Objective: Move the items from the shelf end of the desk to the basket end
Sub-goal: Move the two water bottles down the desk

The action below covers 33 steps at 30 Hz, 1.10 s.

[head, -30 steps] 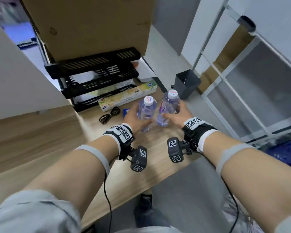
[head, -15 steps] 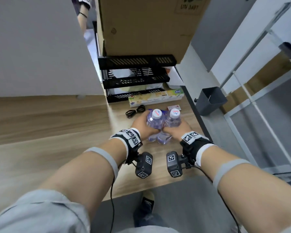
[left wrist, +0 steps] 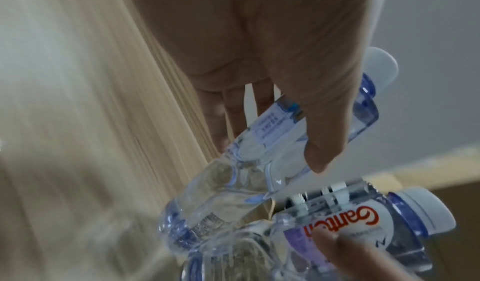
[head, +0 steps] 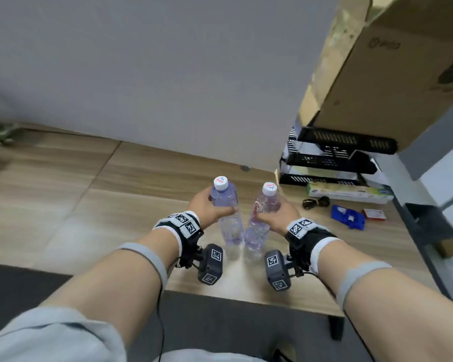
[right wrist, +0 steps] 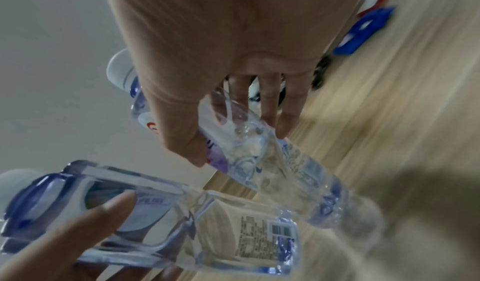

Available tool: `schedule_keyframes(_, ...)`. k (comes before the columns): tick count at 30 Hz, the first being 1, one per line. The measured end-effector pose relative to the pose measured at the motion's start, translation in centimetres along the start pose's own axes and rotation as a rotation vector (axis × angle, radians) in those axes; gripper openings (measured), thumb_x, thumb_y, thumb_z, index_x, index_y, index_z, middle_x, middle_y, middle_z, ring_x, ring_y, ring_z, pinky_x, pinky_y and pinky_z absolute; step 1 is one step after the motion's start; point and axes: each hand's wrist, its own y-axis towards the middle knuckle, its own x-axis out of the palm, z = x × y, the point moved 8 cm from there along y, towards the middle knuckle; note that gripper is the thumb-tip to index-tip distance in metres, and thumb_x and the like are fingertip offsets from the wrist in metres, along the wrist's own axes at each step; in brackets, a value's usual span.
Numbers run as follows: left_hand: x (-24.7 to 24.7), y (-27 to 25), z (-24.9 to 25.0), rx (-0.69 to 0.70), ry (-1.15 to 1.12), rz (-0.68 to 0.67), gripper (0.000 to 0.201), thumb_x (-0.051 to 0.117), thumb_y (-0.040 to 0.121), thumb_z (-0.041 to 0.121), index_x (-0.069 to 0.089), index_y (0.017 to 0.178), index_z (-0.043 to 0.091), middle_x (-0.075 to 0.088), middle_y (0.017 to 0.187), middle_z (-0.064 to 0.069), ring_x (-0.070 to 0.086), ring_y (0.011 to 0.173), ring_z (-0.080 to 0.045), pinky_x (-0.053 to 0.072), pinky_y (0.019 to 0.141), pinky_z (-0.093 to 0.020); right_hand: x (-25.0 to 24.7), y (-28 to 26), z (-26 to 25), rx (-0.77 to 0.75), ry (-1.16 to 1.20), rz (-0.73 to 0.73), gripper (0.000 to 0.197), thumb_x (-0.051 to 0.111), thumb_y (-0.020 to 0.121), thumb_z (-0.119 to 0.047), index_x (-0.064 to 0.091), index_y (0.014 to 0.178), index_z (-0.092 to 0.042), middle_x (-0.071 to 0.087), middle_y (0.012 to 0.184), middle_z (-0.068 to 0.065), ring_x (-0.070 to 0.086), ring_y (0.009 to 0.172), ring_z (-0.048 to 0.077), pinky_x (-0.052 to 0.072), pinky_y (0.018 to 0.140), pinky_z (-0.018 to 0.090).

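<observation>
Two clear water bottles in transit along the tabletop (head: 63, 184), one per hand, side by side and close at the bases. Left hand (head: 204, 206) wrapped round the upper body of the left bottle (head: 226, 212) — thumb across the near face, fingers (left wrist: 235, 113) curled behind it. Right hand (head: 280, 215) wrapped likewise round the labelled right bottle (head: 260, 220), thumb on the label, fingers (right wrist: 270, 100) curled round the far side. Both held over the near part of the tabletop, well apart from the black shelf (head: 332, 155) at the right end; bases low, contact with the wood not resolvable. Long axes near vertical, white caps up, bases down; the two caps splayed slightly apart, bases converging. Basket not in view — judged to lie further left. Judged step: carry leftward. For a clean carry: grip kept firm but not crushing on thin plastic, bottles kept cap-up, a small gap held between the bases to avoid knocking, both set down flat before release. Left at the shelf end: flat box (head: 348, 192), coiled black cable (head: 315, 203), blue item (head: 348, 216), red-and-white card (head: 374, 214).
</observation>
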Motion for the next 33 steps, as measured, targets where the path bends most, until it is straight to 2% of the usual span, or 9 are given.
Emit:
schedule_keyframes(2,-6.9,-1.5,-1.2,-0.003,-0.036,0.088,0.057,0.088,0.068,0.017,0.062,0.119,0.015,0.072,0.103,0.004,0.068,0.088,-0.01,0.055,0.084,-0.027,5.5,-0.6,-4.6,-0.079,-0.005,-0.089,0.053,0.082,0.071,-0.013,0.058,0.117,-0.022,0.066,0.098,-0.005,0.061,0.09,0.014,0.042,0.08,0.021)
schedule_keyframes(6,-19.5,-4.9,-4.7,-0.043,-0.037,0.264,0.065,0.09,0.061,0.028,0.062,0.119,0.017,0.073,0.106,0.003,0.069,0.098,-0.016,0.054,0.094,-0.037,15.7,-1.8,-12.1,-0.189,0.019,-0.226,0.059,0.084,0.068,-0.008,0.059,0.12,-0.02,0.071,0.105,-0.001,0.067,0.092,0.014,0.052,0.085,0.028)
schedule_keyframes(9,-27.8,-7.7,-7.5,-0.108,-0.048,0.402,0.07,0.089,0.054,0.039,0.064,0.116,0.022,0.074,0.104,0.005,0.07,0.097,-0.016,0.056,0.092,-0.042,22.4,-3.0,-16.8,-0.243,0.033,-0.331,0.056,0.083,0.069,-0.004,0.057,0.114,-0.024,0.067,0.095,-0.008,0.064,0.083,0.009,0.051,0.073,0.023)
schedule_keyframes(12,-34.9,-11.0,-10.0,-0.165,-0.056,0.577,0.059,0.089,0.055,0.038,0.067,0.107,0.023,0.075,0.098,0.004,0.07,0.09,-0.016,0.057,0.088,-0.038,28.5,-4.0,-20.9,-0.296,0.001,-0.431,0.056,0.083,0.068,-0.004,0.058,0.114,-0.024,0.069,0.103,-0.001,0.064,0.087,0.013,0.05,0.078,0.024)
schedule_keyframes(15,-40.5,-13.9,-11.8,-0.197,-0.072,0.701,0.054,0.09,0.059,0.034,0.065,0.105,0.022,0.072,0.093,0.004,0.068,0.086,-0.016,0.056,0.082,-0.032,33.9,-4.7,-24.4,-0.343,-0.035,-0.513,0.056,0.082,0.07,-0.003,0.057,0.117,-0.02,0.067,0.104,0.001,0.062,0.086,0.013,0.046,0.066,0.017)
schedule_keyframes(17,-43.6,-15.7,-12.9,-0.211,-0.083,0.762,0.053,0.09,0.062,0.03,0.064,0.107,0.021,0.07,0.09,0.005,0.066,0.084,-0.018,0.055,0.081,-0.033,37.6,-5.0,-26.3,-0.367,-0.073,-0.548,0.058,0.082,0.07,-0.007,0.058,0.122,-0.018,0.066,0.109,0.003,0.062,0.091,0.017,0.046,0.072,0.02)
schedule_keyframes(22,-51.2,-19.2,-16.1,-0.291,-0.013,0.843,0.061,0.089,0.055,0.039,0.064,0.108,0.025,0.074,0.098,0.007,0.07,0.091,-0.015,0.055,0.09,-0.035,47.4,-4.8,-30.4,-0.393,-0.13,-0.619,0.066,0.086,0.062,-0.02,0.058,0.121,-0.02,0.067,0.113,0.002,0.065,0.099,0.019,0.052,0.092,0.033)
schedule_keyframes(26,-57.9,-19.9,-18.4,-0.335,0.013,0.901,0.065,0.09,0.052,0.041,0.064,0.11,0.027,0.074,0.1,0.007,0.07,0.093,-0.016,0.056,0.091,-0.04,54.9,-4.2,-34.0,-0.398,-0.116,-0.673,0.061,0.086,0.057,-0.027,0.054,0.109,-0.028,0.066,0.109,-0.002,0.065,0.097,0.017,0.053,0.092,0.034)
schedule_keyframes(33,-70.2,-16.6,-22.2,-0.406,0.058,0.906,0.057,0.089,0.059,0.037,0.062,0.107,0.027,0.073,0.101,0.005,0.069,0.096,-0.017,0.055,0.091,-0.038,68.2,-0.2,-40.5,-0.428,-0.147,-0.723,0.081,0.08,0.04,-0.044,0.059,0.118,-0.031,0.069,0.108,-0.006,0.067,0.097,0.015,0.054,0.093,0.037)
